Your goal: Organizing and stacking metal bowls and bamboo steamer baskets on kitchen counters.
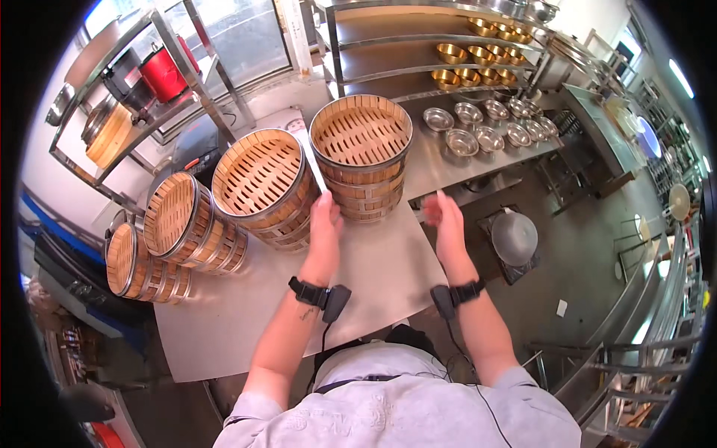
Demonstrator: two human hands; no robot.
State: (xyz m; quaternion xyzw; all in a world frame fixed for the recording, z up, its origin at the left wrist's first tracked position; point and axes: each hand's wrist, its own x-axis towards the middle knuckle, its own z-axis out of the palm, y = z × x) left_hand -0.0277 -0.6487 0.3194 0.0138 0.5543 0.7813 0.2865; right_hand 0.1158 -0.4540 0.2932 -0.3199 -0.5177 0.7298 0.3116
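Note:
Four round wooden steamer baskets with slatted tops and metal bands stand in a row on a steel table. My left hand is between the rightmost steamer basket and the large steamer basket left of it; whether it touches either is unclear. Over the table's right edge, my right hand is raised, fingers apart and somewhat curled, holding nothing and away from the baskets. Farther left stand a smaller steamer basket and the smallest steamer basket, both leaning in the bent view.
Steel bowls in rows sit on the steel counter behind right, under shelves with gold-coloured bowls. A large grey round vessel stands low at the right. At the upper left, a metal rack holds a red pot.

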